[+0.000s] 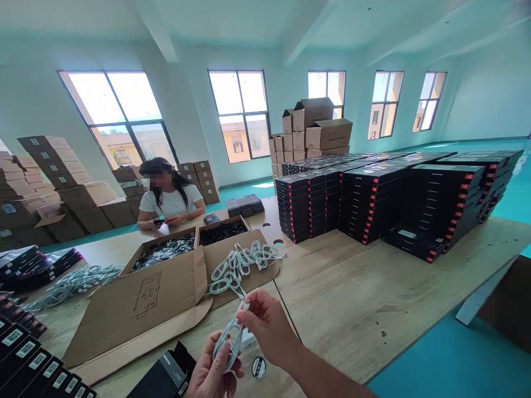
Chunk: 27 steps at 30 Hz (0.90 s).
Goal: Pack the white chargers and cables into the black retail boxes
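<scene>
A coiled white cable point(227, 338) is held up over the front of the wooden table. My left hand point(213, 367) is closed around the lower part of its loops. Up at the top of the coil, my right hand point(269, 326) pinches the cable near one end between thumb and fingers. Below my hands lies a round black-and-white piece point(258, 366), and a white item point(249, 338) is partly hidden behind them. A black box point(160, 376) with a raised flap sits left of my left hand. More coiled white cables point(238, 268) lie on a cardboard flap just beyond.
An opened carton point(166, 293) holds many small packed parts. Cable bundles point(78, 282) and black boxes point(29, 354) lie to the left. Tall stacks of black boxes point(357, 204) stand at the right. A co-worker point(170, 199) sits across the table point(332, 298), hands on a small dark item.
</scene>
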Each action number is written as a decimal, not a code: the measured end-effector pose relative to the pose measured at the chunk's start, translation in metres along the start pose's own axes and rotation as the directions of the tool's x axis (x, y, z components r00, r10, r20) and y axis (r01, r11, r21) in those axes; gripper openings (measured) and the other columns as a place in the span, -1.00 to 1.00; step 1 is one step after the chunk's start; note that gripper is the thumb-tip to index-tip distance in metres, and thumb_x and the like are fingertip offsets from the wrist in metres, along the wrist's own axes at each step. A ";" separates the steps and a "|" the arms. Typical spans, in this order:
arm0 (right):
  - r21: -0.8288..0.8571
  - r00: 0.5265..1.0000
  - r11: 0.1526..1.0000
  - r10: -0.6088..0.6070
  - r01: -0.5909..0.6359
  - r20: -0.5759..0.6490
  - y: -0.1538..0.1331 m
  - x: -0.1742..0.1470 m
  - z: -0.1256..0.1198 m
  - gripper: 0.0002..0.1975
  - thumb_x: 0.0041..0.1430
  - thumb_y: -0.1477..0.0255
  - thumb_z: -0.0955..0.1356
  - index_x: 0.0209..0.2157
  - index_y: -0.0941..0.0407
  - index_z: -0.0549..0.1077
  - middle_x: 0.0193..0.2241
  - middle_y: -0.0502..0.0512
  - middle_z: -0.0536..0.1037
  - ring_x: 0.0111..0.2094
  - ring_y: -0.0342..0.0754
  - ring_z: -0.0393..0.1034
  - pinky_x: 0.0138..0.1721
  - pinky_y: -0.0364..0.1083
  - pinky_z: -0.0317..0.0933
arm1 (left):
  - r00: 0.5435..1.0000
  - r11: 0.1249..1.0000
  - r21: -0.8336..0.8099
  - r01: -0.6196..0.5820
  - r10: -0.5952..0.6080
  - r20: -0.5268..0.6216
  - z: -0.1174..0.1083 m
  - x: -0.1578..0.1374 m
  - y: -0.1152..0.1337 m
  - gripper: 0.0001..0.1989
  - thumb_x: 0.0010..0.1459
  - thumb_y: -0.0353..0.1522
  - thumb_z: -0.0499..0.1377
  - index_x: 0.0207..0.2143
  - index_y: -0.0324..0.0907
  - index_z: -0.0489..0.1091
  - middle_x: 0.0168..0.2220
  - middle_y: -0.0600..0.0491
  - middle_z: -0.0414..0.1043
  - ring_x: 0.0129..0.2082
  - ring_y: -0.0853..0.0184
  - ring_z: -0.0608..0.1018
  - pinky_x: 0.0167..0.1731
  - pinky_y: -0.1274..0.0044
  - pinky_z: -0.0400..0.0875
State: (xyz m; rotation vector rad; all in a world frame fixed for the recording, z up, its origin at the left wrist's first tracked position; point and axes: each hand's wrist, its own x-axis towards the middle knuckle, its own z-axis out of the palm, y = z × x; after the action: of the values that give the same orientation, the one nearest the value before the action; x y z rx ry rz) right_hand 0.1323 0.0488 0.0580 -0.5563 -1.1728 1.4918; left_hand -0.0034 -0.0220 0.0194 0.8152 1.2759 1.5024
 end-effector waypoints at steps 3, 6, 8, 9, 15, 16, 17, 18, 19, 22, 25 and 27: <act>-0.031 0.997 1.000 0.002 -0.004 -0.072 -0.002 0.005 0.006 -0.75 -0.01 0.31 0.47 -0.45 0.08 0.34 -0.59 -0.10 0.46 -0.58 -0.17 0.28 -0.50 -0.18 0.16 | 0.980 0.953 0.253 -0.167 0.189 -0.067 0.002 -0.004 0.003 -0.39 -0.02 0.08 0.35 -0.03 -0.08 0.44 -0.35 0.09 0.49 -0.49 0.34 0.50 -0.63 0.55 0.36; -0.109 0.994 0.994 0.000 -0.012 -0.112 -0.004 0.014 0.014 -0.77 -0.03 0.35 0.47 -0.46 0.08 0.35 -0.63 -0.12 0.45 -0.61 -0.17 0.28 -0.54 -0.18 0.14 | 0.990 0.969 0.202 -0.144 0.141 0.028 0.009 -0.011 0.002 -0.42 0.04 0.08 0.31 -0.04 -0.12 0.50 -0.28 0.02 0.53 -0.44 0.30 0.53 -0.59 0.52 0.40; -0.161 0.996 0.986 0.025 -0.039 -0.087 -0.008 0.017 0.019 -0.81 -0.04 0.37 0.48 -0.44 0.10 0.42 -0.62 -0.10 0.46 -0.58 -0.14 0.32 -0.54 -0.18 0.16 | 0.994 0.999 0.025 -0.042 0.039 0.098 0.012 -0.014 0.003 -0.54 0.08 0.03 0.31 -0.17 -0.14 0.55 -0.39 0.05 0.51 -0.50 0.33 0.50 -0.66 0.57 0.30; -0.181 0.998 0.983 0.033 -0.043 -0.062 -0.011 0.018 0.021 -0.83 -0.03 0.38 0.48 -0.39 0.11 0.47 -0.56 -0.07 0.51 -0.54 -0.13 0.37 -0.51 -0.18 0.20 | 0.993 0.998 -0.063 0.018 -0.011 0.116 0.012 -0.014 0.004 -0.59 0.10 0.00 0.31 -0.22 -0.14 0.56 -0.44 0.07 0.49 -0.54 0.36 0.47 -0.67 0.58 0.28; -0.501 0.983 0.845 -0.164 0.186 0.087 -0.018 -0.006 0.014 -0.90 0.08 0.48 0.48 -0.31 0.08 0.64 -0.30 0.03 0.59 -0.25 -0.06 0.47 -0.24 -0.13 0.31 | 0.973 0.842 -0.493 0.221 -0.154 0.173 -0.010 0.001 0.012 -0.72 0.26 -0.18 0.18 -0.10 -0.08 0.59 -0.07 -0.05 0.63 -0.09 0.19 0.62 -0.13 0.38 0.56; -0.547 0.978 0.811 -0.158 0.207 0.136 -0.015 -0.011 0.011 -0.92 0.08 0.48 0.49 -0.32 0.06 0.65 -0.33 0.03 0.58 -0.24 -0.05 0.47 -0.22 -0.12 0.31 | 0.974 0.812 -0.540 0.222 -0.155 0.167 -0.013 0.003 0.011 -0.70 0.29 -0.19 0.14 -0.08 -0.06 0.60 0.00 -0.05 0.62 0.01 0.17 0.59 -0.05 0.37 0.55; -0.583 0.972 0.780 -0.146 0.229 0.186 -0.010 -0.017 0.009 -0.90 0.08 0.47 0.51 -0.31 0.05 0.66 -0.34 0.02 0.58 -0.22 -0.04 0.47 -0.21 -0.12 0.30 | 0.976 0.796 -0.566 0.214 -0.151 0.157 -0.014 0.004 0.010 -0.68 0.31 -0.19 0.10 -0.06 -0.04 0.59 0.05 -0.03 0.61 0.08 0.18 0.56 0.00 0.38 0.53; -0.614 0.962 0.745 -0.146 0.260 0.230 -0.004 -0.021 0.007 -0.88 0.08 0.46 0.53 -0.29 0.03 0.67 -0.33 0.02 0.59 -0.20 -0.03 0.47 -0.18 -0.10 0.30 | 0.977 0.788 -0.578 0.211 -0.149 0.153 -0.014 0.005 0.008 -0.65 0.32 -0.18 0.07 -0.03 -0.03 0.59 0.08 -0.02 0.59 0.14 0.18 0.53 0.03 0.39 0.52; -0.644 0.950 0.704 -0.160 0.300 0.267 0.002 -0.025 0.005 -0.87 0.08 0.46 0.54 -0.27 0.02 0.68 -0.32 0.02 0.59 -0.19 -0.02 0.46 -0.16 -0.09 0.29 | 0.976 0.785 -0.581 0.215 -0.152 0.157 -0.013 0.004 0.005 -0.63 0.32 -0.17 0.06 -0.01 -0.03 0.59 0.11 -0.02 0.58 0.19 0.18 0.50 0.05 0.40 0.51; -0.699 0.908 0.580 -0.241 0.419 0.344 0.015 -0.030 0.003 -0.94 0.19 0.44 0.48 -0.28 0.04 0.67 -0.34 0.04 0.56 -0.22 -0.02 0.42 -0.14 -0.05 0.27 | 0.974 0.781 -0.583 0.222 -0.151 0.168 -0.008 0.002 -0.001 -0.59 0.32 -0.13 0.07 0.07 -0.04 0.55 0.21 -0.02 0.51 0.31 0.17 0.38 0.07 0.42 0.49; -0.692 0.891 0.562 -0.278 0.453 0.358 0.019 -0.032 0.002 -0.84 0.30 0.44 0.38 -0.31 0.07 0.64 -0.35 0.06 0.53 -0.25 -0.02 0.40 -0.14 -0.04 0.27 | 0.973 0.774 -0.591 0.226 -0.156 0.168 -0.005 -0.001 -0.004 -0.55 0.31 -0.09 0.08 0.11 -0.06 0.53 0.25 -0.02 0.46 0.31 0.18 0.37 0.04 0.45 0.50; -0.647 0.912 0.644 -0.247 0.408 0.328 0.020 -0.033 0.004 -0.83 0.29 0.48 0.37 -0.33 0.07 0.64 -0.32 0.07 0.55 -0.20 -0.01 0.42 -0.12 -0.05 0.28 | 0.972 0.772 -0.592 0.230 -0.156 0.174 -0.004 -0.002 -0.004 -0.54 0.31 -0.08 0.10 0.12 -0.06 0.52 0.27 -0.03 0.44 0.29 0.19 0.39 0.02 0.47 0.50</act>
State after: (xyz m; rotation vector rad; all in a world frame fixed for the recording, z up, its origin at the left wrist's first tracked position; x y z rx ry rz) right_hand 0.1298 0.0188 0.0339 -0.6485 -1.9298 0.7450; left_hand -0.0050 -0.0256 0.0147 0.3190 0.6808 1.5393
